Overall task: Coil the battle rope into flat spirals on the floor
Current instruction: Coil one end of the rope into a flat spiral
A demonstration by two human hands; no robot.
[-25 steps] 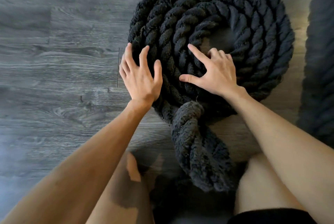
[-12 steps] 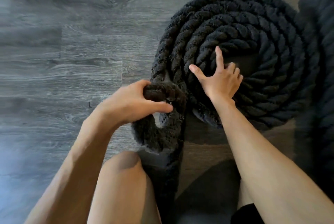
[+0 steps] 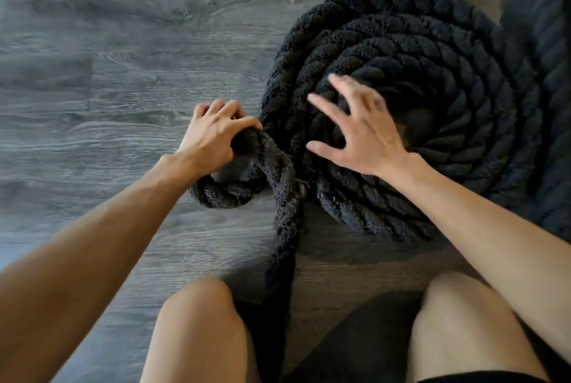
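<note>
A thick black battle rope lies wound in a flat spiral (image 3: 438, 52) on the grey wood floor. Its loose tail (image 3: 282, 228) runs from the coil's left side down between my knees, with a small loop (image 3: 222, 194) bent out to the left. My left hand (image 3: 213, 135) grips the rope at the top of that loop, just left of the coil. My right hand (image 3: 358, 132) lies spread with straight fingers over the coil's inner turns, near the centre hole; it is slightly blurred.
Grey wood-plank floor (image 3: 108, 73) stretches to the left and behind the coil. More black rope (image 3: 553, 73) runs along the right edge of view. My bare knees (image 3: 200, 321) are at the bottom, either side of the tail.
My left hand left the coil's edge, took hold of the loose rope and now holds it against the coil's left side. My right hand stayed on the inner turns, its fingers now spread wider.
</note>
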